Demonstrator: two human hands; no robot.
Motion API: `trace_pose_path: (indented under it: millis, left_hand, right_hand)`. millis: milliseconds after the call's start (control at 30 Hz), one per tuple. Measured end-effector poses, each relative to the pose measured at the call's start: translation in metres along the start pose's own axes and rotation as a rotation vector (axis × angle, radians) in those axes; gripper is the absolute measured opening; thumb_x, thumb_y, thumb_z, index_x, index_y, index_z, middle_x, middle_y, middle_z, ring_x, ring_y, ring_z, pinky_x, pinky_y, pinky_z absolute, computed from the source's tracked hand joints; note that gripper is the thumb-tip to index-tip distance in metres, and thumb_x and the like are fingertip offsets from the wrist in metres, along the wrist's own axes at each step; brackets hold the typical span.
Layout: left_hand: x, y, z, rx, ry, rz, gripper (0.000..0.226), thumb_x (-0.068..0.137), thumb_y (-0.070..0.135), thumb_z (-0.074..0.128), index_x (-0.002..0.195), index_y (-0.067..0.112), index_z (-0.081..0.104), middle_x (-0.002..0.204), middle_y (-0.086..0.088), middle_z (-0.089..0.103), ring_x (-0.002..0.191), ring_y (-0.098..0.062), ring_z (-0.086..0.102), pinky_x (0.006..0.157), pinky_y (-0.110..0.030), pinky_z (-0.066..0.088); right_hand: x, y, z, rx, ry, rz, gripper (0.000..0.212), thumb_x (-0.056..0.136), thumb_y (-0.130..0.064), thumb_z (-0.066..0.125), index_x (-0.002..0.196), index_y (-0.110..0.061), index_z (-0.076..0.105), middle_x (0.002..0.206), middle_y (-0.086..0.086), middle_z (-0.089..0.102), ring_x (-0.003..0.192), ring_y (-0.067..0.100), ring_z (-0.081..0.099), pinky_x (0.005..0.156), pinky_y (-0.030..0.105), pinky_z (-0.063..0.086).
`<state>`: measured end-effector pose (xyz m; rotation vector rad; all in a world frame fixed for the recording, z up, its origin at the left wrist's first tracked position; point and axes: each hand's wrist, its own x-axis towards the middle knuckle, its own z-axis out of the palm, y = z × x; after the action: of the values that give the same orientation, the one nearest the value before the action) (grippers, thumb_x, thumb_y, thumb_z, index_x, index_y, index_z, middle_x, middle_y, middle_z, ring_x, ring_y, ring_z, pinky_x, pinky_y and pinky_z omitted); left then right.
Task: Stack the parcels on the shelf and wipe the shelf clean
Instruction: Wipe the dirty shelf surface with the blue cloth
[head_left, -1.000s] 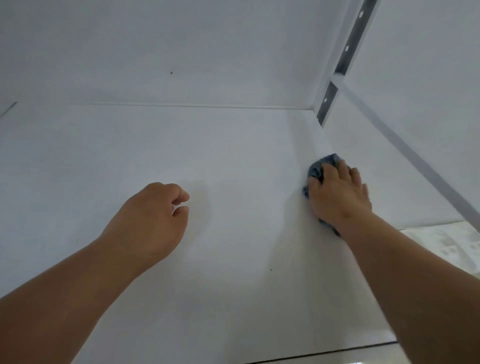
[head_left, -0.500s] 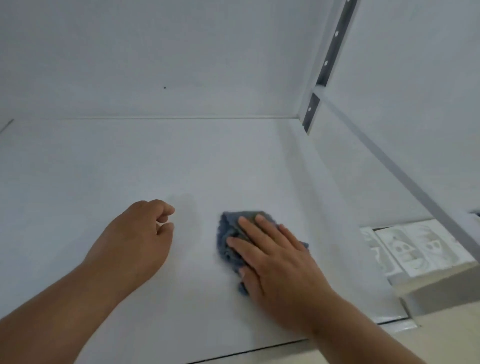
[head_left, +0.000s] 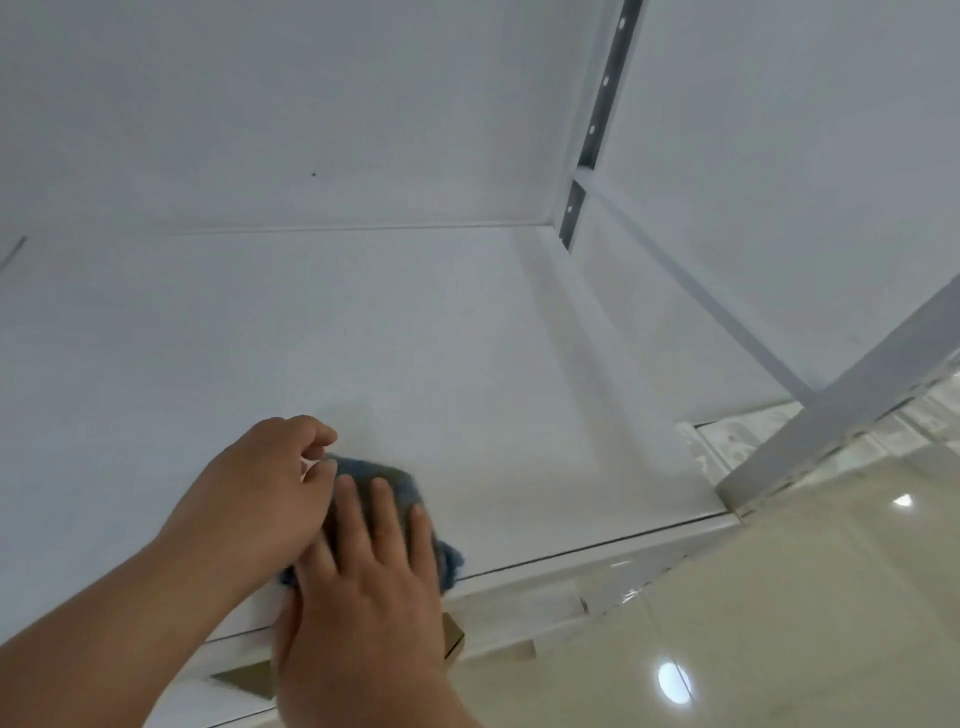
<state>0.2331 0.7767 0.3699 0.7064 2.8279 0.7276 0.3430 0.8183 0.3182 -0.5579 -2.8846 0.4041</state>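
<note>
Blue cloth (head_left: 395, 480) lies near shelf (head_left: 467, 338) front edge, right hand (head_left: 371, 577) pressing it flat with straight fingers, left hand (head_left: 260, 493) alongside, fingers curled, touching cloth's left edge.

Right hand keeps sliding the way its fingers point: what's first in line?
Nothing close: the right hand presses the blue cloth on the shelf; ahead lies bare board, then probably the back wall.
</note>
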Motion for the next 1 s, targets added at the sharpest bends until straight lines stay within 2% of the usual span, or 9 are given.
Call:
trace_pose_path:
  millis: [133, 200, 300, 333, 400, 500, 667, 833, 1000]
  left_hand:
    - [-0.015, -0.015, -0.017, 0.005, -0.011, 0.023, 0.026, 0.091, 0.026, 0.052, 0.117, 0.029, 0.058, 0.104, 0.012, 0.055, 0.09, -0.009, 0.055, 0.08, -0.025, 0.04]
    - [-0.022, -0.029, -0.028, 0.004, -0.011, 0.01, 0.027, 0.092, 0.026, 0.051, 0.118, 0.027, 0.057, 0.105, 0.011, 0.055, 0.09, -0.009, 0.054, 0.079, -0.025, 0.039]
    - [-0.031, -0.057, -0.047, -0.006, 0.023, -0.043, 0.027, 0.092, 0.026, 0.049, 0.119, 0.028, 0.057, 0.106, 0.012, 0.056, 0.091, -0.009, 0.055, 0.079, -0.025, 0.04]
    - [-0.035, -0.069, -0.054, -0.005, 0.042, -0.065, 0.028, 0.093, 0.026, 0.049, 0.119, 0.028, 0.057, 0.106, 0.012, 0.056, 0.091, -0.009, 0.054, 0.079, -0.024, 0.04]
    - [-0.043, -0.092, -0.069, -0.014, 0.089, -0.108, 0.028, 0.093, 0.026, 0.048, 0.119, 0.027, 0.057, 0.105, 0.011, 0.056, 0.09, -0.01, 0.054, 0.078, -0.024, 0.04]
    - [-0.056, -0.126, -0.089, -0.042, 0.153, -0.179, 0.027, 0.093, 0.025, 0.048, 0.118, 0.028, 0.057, 0.104, 0.012, 0.056, 0.086, -0.008, 0.053, 0.075, -0.024, 0.039]
    - [-0.077, -0.183, -0.121, -0.049, 0.212, -0.281, 0.027, 0.094, 0.025, 0.045, 0.116, 0.029, 0.058, 0.104, 0.011, 0.057, 0.084, -0.009, 0.054, 0.069, -0.023, 0.039]
    - [-0.099, -0.232, -0.153, -0.045, 0.266, -0.332, 0.026, 0.095, 0.027, 0.043, 0.116, 0.03, 0.058, 0.109, 0.01, 0.059, 0.087, -0.01, 0.053, 0.076, -0.024, 0.039]
    - [-0.114, -0.279, -0.18, -0.031, 0.278, -0.378, 0.027, 0.093, 0.025, 0.047, 0.117, 0.03, 0.058, 0.11, 0.011, 0.059, 0.092, -0.009, 0.054, 0.078, -0.024, 0.041]
  right_hand:
    - [-0.01, 0.045, -0.017, -0.034, -0.015, -0.26, 0.05, 0.085, -0.052, 0.048, 0.132, -0.037, 0.055, 0.148, -0.006, 0.049, 0.139, 0.025, 0.042, 0.109, 0.047, 0.039]
    - [-0.015, 0.081, -0.033, -0.093, -0.032, -0.144, 0.05, 0.085, -0.055, 0.049, 0.132, -0.04, 0.053, 0.151, -0.008, 0.044, 0.142, 0.025, 0.036, 0.108, 0.047, 0.039]
    - [-0.022, 0.103, -0.039, -0.195, -0.121, 0.206, 0.066, 0.089, -0.063, 0.017, 0.151, -0.045, 0.026, 0.165, -0.011, 0.009, 0.153, 0.019, 0.002, 0.122, 0.046, 0.012]
    - [-0.024, 0.096, -0.034, -0.196, -0.098, 0.264, 0.07, 0.088, -0.061, 0.009, 0.154, -0.041, 0.023, 0.166, -0.008, 0.007, 0.153, 0.02, -0.001, 0.123, 0.046, 0.007]
    - [-0.023, 0.064, -0.021, -0.167, -0.049, 0.318, 0.074, 0.088, -0.057, 0.009, 0.153, -0.032, 0.031, 0.165, -0.001, 0.017, 0.152, 0.026, 0.009, 0.122, 0.047, 0.009]
    - [-0.019, 0.0, 0.003, -0.138, 0.012, 0.181, 0.064, 0.092, -0.052, 0.028, 0.144, -0.023, 0.052, 0.156, 0.005, 0.04, 0.145, 0.032, 0.033, 0.115, 0.049, 0.017]
    - [-0.008, -0.097, 0.033, -0.121, -0.005, -0.054, 0.057, 0.095, -0.05, 0.034, 0.139, -0.02, 0.056, 0.152, 0.007, 0.046, 0.141, 0.034, 0.04, 0.11, 0.051, 0.019]
    - [0.008, -0.193, 0.059, -0.031, -0.116, -0.269, 0.062, 0.096, -0.052, 0.028, 0.146, -0.02, 0.047, 0.158, 0.008, 0.034, 0.147, 0.034, 0.027, 0.116, 0.052, 0.013]
    - [0.024, -0.284, 0.074, -0.053, -0.291, -0.48, 0.067, 0.098, -0.052, 0.011, 0.158, -0.024, 0.006, 0.166, 0.003, -0.009, 0.151, 0.028, -0.018, 0.119, 0.053, -0.011]
